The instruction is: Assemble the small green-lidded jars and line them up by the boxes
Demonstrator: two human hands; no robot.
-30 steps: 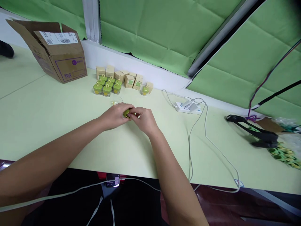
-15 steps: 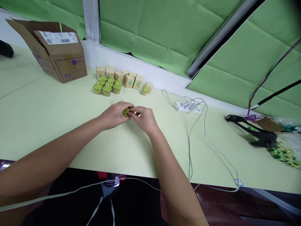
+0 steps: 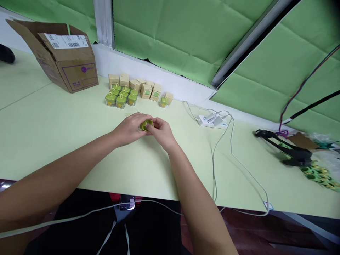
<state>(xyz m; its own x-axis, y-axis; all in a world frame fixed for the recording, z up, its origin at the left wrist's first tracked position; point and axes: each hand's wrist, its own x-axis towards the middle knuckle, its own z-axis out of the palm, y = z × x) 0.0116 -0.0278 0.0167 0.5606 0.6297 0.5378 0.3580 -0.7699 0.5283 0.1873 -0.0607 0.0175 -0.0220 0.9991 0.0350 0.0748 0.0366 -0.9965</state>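
The left hand (image 3: 130, 128) has its fingers curled around a small green piece (image 3: 145, 123), perhaps a lid, above the worktop (image 3: 127, 170); the right hand (image 3: 163, 134) grasps it too, thumb across its face. A firm left hold with gentle, even right-thumb pressure would probably serve best. At eleven o'clock from the hands stand green-lidded jars (image 3: 121, 100); at twelve, small boxes (image 3: 146, 91) with green labels. The carton (image 3: 78, 76) at ten bears a barcode label (image 3: 66, 41) and purple print, too blurred to read.

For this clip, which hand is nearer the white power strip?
Right. The right hand is left of the power strip in the picture; the left hand is farther left, beyond the right one.
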